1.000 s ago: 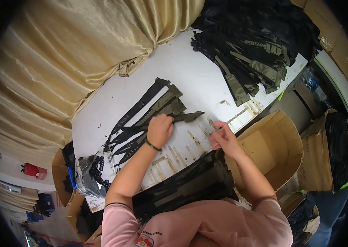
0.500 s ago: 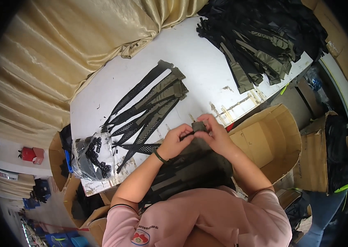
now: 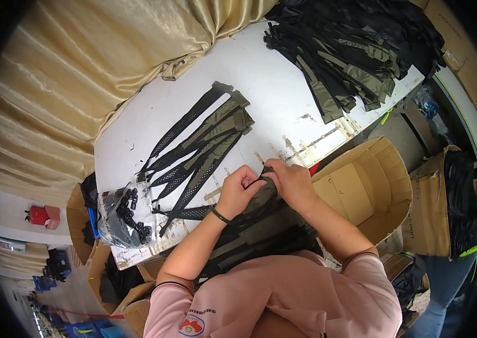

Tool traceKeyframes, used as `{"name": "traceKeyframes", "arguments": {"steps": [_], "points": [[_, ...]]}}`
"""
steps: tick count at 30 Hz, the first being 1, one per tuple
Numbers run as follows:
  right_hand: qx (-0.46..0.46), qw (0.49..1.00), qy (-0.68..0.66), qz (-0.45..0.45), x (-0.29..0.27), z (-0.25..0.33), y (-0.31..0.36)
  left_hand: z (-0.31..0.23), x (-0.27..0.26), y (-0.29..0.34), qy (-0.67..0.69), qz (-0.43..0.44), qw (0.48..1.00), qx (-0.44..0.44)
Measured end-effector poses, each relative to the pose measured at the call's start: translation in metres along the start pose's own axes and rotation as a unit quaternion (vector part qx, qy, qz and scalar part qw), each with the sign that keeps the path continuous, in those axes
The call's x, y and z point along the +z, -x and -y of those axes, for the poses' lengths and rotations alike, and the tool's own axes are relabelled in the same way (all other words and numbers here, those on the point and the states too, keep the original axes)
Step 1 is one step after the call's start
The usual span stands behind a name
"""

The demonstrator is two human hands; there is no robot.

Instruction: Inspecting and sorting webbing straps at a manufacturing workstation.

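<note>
Close together at the table's front edge, both my hands grip one dark olive and black fabric strap piece (image 3: 265,195). My left hand (image 3: 235,192) pinches its left edge between thumb and fingers. At the upper end of the same piece, my right hand (image 3: 290,185) is closed with thumb and fingertips pressed on the fabric. The rest of it hangs down toward my lap, over more dark fabric strips (image 3: 255,239). Beyond my left hand, several olive and black mesh straps (image 3: 207,138) lie fanned out on the white table (image 3: 165,107).
A clear plastic bag with small black buckles (image 3: 128,217) lies at the table's left end. A larger heap of dark straps (image 3: 357,62) covers the far right. An open cardboard box (image 3: 357,188) stands right of my right arm. Gold curtain fabric (image 3: 103,62) borders the back.
My right hand has turned and shifted slightly left, folding down over the fabric's upper end. The olive end that stood up between my hands is now mostly covered by fingers.
</note>
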State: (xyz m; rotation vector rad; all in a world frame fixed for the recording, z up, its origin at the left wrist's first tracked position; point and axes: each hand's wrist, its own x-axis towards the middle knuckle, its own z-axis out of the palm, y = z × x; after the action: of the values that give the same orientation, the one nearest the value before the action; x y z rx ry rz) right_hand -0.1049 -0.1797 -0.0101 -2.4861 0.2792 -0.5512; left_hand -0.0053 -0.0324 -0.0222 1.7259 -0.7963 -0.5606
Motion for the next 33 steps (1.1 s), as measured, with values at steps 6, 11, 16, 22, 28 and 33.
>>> {"name": "traceKeyframes", "arguments": {"steps": [6,11,16,22,28,33], "points": [[-0.015,0.969,-0.209,-0.130,0.017,-0.024,-0.012,-0.025,0.001,0.016,-0.236,0.005,0.944,0.231],[0.321,0.731,-0.601,0.045,0.028,-0.031,-0.003,-0.023,0.001,0.020,-0.283,0.037,0.923,0.260],[0.263,0.774,-0.574,0.034,0.041,-0.018,0.011,-0.029,0.009,0.014,-0.270,0.032,0.952,0.140],[0.295,0.701,-0.646,0.063,0.015,-0.005,0.004,-0.028,0.006,0.013,-0.159,0.020,0.972,0.170],[0.331,0.630,-0.696,0.093,0.017,-0.030,0.006,-0.022,-0.016,0.016,0.157,0.002,0.987,-0.038],[0.177,0.552,-0.754,0.308,0.013,-0.006,0.020,-0.026,-0.023,0.013,0.335,0.009,0.941,-0.043]]}}
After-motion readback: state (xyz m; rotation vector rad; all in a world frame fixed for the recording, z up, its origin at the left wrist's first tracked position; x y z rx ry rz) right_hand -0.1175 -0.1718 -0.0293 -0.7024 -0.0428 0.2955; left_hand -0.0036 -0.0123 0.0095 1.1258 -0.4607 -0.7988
